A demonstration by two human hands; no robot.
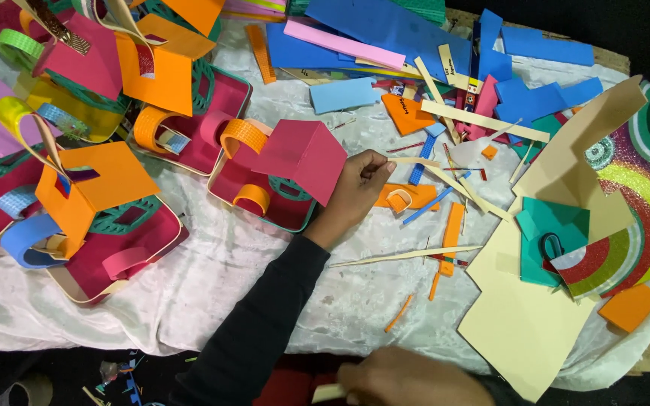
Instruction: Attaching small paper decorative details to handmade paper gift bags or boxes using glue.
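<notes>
Left hand (356,189) reached out over the tabletop (265,263), arm stretched diagonally up from the lower middle of the view, black sleeve (257,331) covering it to the wrist. Fingers curled in, thumb and fingertips pinched shut on the end of a thin cream strip (415,160) that ran right from the hand. Back of the hand faced up, knuckles toward the pink roof (302,154) of a small paper house just beside it. That house sat in a pink tray (261,197) with an orange loop (244,135) at the roof's left and another orange loop (255,197) inside the tray.

Right hand (404,380) low at the bottom edge, close to the body, back up, fingers folded shut around a cream piece (327,392) poking out to the left. Most of that hand cut off by the frame; grip detail hard to tell.

White cloth (212,278) covered the tabletop. Right of the left hand: an orange scrap (415,197) with a curled bit on it, a blue strip (417,169), loose cream slivers, one long cream sliver (408,256) lying nearly level below. Big cream sheet (520,316) at lower right, teal piece (551,229) and a glittery rainbow piece (641,218) on it. More paper houses (84,188) in trays crowded the left. Blue sheets (385,30) and a pink strip (344,43) at the top.
</notes>
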